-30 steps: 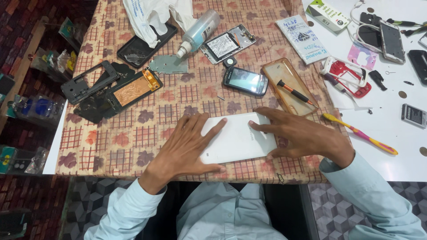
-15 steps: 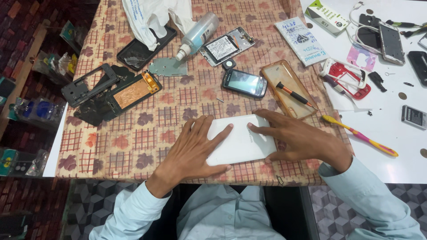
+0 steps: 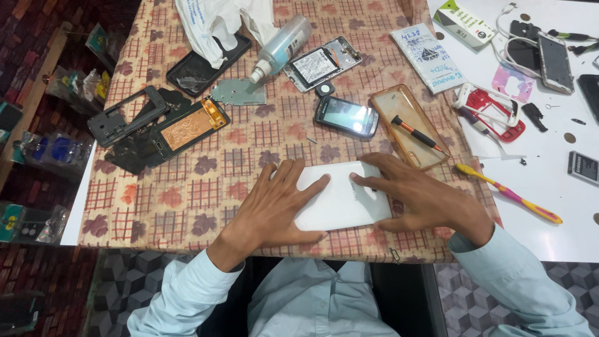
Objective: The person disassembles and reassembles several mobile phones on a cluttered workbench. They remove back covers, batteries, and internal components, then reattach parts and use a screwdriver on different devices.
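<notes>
Checked floral cloth [image 3: 187, 206]; both hands flat on smooth white rectangular cover [image 3: 340, 200].

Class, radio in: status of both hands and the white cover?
Left hand, right hand flat on white cover. Cover lying on checked cloth. Screwdriver nearby, clear.

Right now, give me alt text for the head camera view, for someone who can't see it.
Left hand and right hand press flat on a white phone back on a patterned tablecloth. Beyond lie a small dark phone, a clear case with a screwdriver on it, a spray bottle and a yellow toothbrush.
</notes>
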